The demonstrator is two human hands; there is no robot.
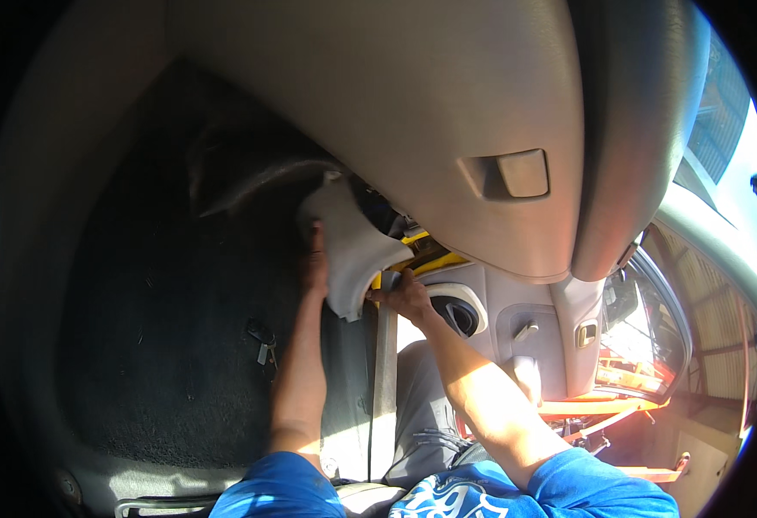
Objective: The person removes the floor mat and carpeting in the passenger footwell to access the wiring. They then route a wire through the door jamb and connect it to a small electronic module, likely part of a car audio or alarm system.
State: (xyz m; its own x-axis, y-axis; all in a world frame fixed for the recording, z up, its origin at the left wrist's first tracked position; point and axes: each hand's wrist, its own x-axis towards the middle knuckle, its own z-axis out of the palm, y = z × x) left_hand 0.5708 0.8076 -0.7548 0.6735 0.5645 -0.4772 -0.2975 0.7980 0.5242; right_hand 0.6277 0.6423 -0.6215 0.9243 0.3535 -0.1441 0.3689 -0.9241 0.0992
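Gray panel [351, 246] apparently in left grip [316, 266]

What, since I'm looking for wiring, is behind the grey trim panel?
Past the right edge of the grey trim panel, a yellow surface and dim dark parts show. Whatever lies directly behind is covered, so I can't confirm wiring.

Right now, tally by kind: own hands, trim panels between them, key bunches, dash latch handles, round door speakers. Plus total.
Hands: 2 (left hand, right hand)
Grey trim panel: 1
Key bunch: 1
Dash latch handle: 1
Round door speaker: 1
Total: 6
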